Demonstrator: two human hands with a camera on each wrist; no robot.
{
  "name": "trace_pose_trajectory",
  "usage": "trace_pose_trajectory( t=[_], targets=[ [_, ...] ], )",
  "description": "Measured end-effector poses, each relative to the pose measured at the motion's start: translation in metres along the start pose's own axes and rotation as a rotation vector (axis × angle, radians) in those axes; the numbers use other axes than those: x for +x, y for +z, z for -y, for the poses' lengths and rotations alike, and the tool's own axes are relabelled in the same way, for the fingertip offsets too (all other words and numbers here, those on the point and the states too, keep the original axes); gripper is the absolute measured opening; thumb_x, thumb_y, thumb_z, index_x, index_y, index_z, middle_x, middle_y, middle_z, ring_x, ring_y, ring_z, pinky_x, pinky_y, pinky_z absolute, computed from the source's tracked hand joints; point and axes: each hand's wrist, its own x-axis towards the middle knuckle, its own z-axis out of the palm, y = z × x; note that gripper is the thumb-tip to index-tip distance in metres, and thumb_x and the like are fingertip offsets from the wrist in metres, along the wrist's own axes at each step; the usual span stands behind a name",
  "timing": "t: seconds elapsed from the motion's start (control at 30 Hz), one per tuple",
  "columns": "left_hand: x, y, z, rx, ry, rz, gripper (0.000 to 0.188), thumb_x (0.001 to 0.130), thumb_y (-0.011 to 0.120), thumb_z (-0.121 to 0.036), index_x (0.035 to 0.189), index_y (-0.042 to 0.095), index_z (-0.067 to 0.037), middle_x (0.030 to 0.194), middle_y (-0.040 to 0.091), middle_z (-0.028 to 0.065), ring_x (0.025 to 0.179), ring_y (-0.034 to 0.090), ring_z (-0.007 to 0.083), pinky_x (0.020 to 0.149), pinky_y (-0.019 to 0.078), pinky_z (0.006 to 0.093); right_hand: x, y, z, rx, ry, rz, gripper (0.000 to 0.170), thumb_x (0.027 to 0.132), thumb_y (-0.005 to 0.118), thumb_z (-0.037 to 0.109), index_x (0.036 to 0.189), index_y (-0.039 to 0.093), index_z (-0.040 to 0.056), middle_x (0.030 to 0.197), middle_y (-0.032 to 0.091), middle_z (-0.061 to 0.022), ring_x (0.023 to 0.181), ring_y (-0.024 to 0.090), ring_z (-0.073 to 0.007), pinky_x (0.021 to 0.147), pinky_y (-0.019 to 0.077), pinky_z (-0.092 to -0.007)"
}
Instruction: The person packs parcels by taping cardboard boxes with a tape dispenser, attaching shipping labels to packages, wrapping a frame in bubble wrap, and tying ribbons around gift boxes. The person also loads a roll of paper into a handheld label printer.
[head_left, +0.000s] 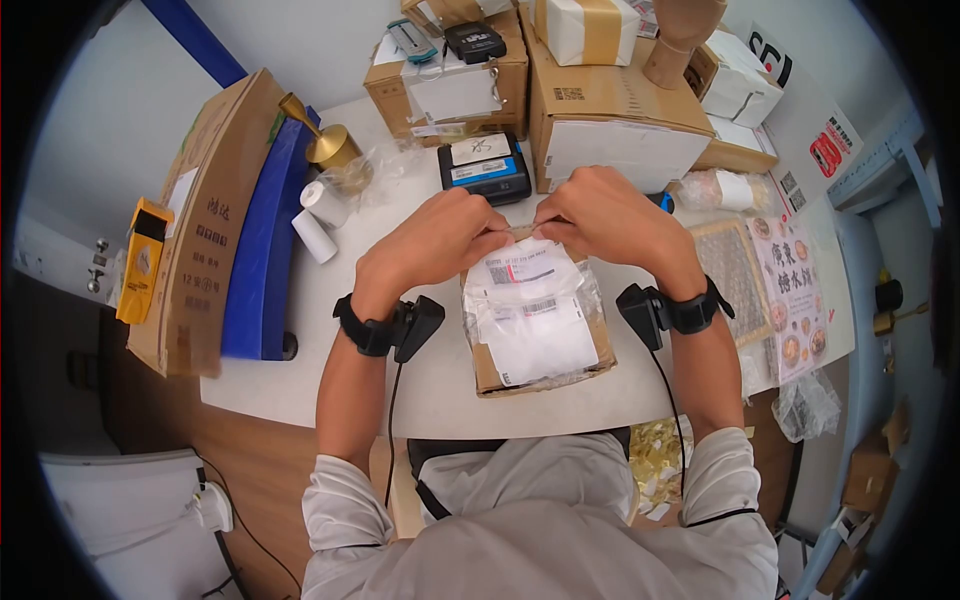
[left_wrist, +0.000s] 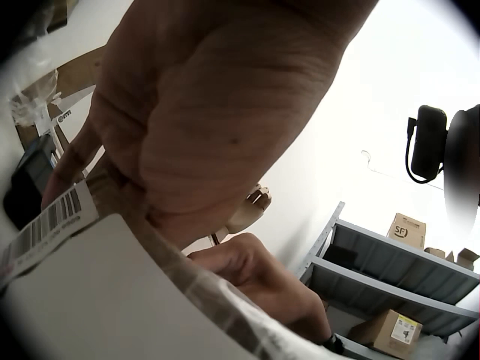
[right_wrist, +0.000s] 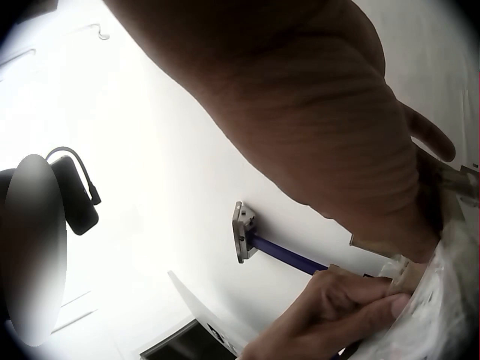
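Note:
A small cardboard parcel [head_left: 590, 350] lies on the white table in front of the person, wrapped in clear, wrinkled plastic. White printed shipping labels [head_left: 540, 335] with barcodes cover its top. At the parcel's far edge my left hand [head_left: 440, 235] pinches the left part of the wrapping between thumb and curled fingers. My right hand [head_left: 612, 225] grips the same edge a short way to the right. From the right wrist, the left hand [right_wrist: 337, 311] shows its thumb pressed against the edge. The left wrist view has the parcel's barcode [left_wrist: 56, 217] close up; palms hide some fingertips.
Behind the hands stands a black-and-blue label printer [head_left: 487, 180], with large cardboard boxes [head_left: 620, 110] beyond. White paper rolls [head_left: 318, 220] and a brass-coloured weight-like object [head_left: 330, 145] are at left. A bubble-wrapped flat piece [head_left: 735, 275] and a printed sheet [head_left: 790, 290] lie right.

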Motion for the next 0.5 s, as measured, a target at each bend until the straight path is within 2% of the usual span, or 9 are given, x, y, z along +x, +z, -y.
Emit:
trace_pose_trajectory(
  t=[0.13, 0.2, 0.23, 0.3, 0.5],
  targets=[
    [-0.002, -0.001, -0.004, -0.120, -0.095, 0.016, 0.025, 0.094, 0.062, -0.015, 0.079, 0.066, 0.004, 0.068, 0.057, 0.0245, 0.069, 0.055, 0.0425, 0.064, 0.0441, 0.0457, -0.001, -0.001, 0.004, 0.076, 0.059, -0.035, 0.012, 0.081, 0.070, 0.012, 0.086, 0.076, 0.0032, 0.068, 0.066, -0.0171, 0.066, 0.062, -0.0357, 0.064, 0.0491, -0.0407],
    [0.000, 0.003, -0.003, -0.099, 0.015, -0.034, 0.025, 0.094, 0.061, -0.016, 0.079, 0.065, 0.003, 0.070, 0.058, 0.0240, 0.072, 0.057, 0.0422, 0.065, 0.0445, 0.0463, 0.000, 0.002, 0.002, 0.110, 0.064, -0.054, 0.012, 0.081, 0.070, 0.012, 0.086, 0.076, 0.0033, 0.069, 0.066, -0.0169, 0.066, 0.062, -0.0358, 0.064, 0.0491, -0.0407],
    [0.001, 0.006, 0.000, -0.100, 0.015, -0.034, 0.025, 0.094, 0.061, -0.016, 0.079, 0.065, 0.003, 0.070, 0.058, 0.0240, 0.072, 0.057, 0.0422, 0.065, 0.0445, 0.0463, 0.001, 0.004, -0.001, 0.078, 0.040, -0.054, 0.012, 0.080, 0.070, 0.012, 0.086, 0.076, 0.0032, 0.069, 0.066, -0.0171, 0.065, 0.062, -0.0360, 0.064, 0.0489, -0.0409],
    [0.004, 0.010, 0.004, -0.002, 0.100, -0.087, 0.021, 0.095, 0.062, -0.017, 0.089, 0.069, 0.002, 0.070, 0.058, 0.0230, 0.066, 0.052, 0.0401, 0.060, 0.0433, 0.0424, 0.001, 0.004, -0.002, 0.046, 0.018, -0.053, 0.012, 0.080, 0.071, 0.012, 0.086, 0.076, 0.0031, 0.069, 0.066, -0.0173, 0.065, 0.062, -0.0361, 0.064, 0.0486, -0.0412],
    [0.003, 0.007, 0.005, 0.055, 0.083, -0.039, 0.021, 0.095, 0.062, -0.017, 0.091, 0.070, 0.002, 0.073, 0.060, 0.0224, 0.069, 0.055, 0.0411, 0.063, 0.0453, 0.0431, 0.002, 0.002, 0.001, -0.015, -0.035, -0.031, 0.012, 0.080, 0.071, 0.012, 0.086, 0.075, 0.0029, 0.066, 0.064, -0.0176, 0.063, 0.060, -0.0370, 0.061, 0.0469, -0.0425]
  ],
)
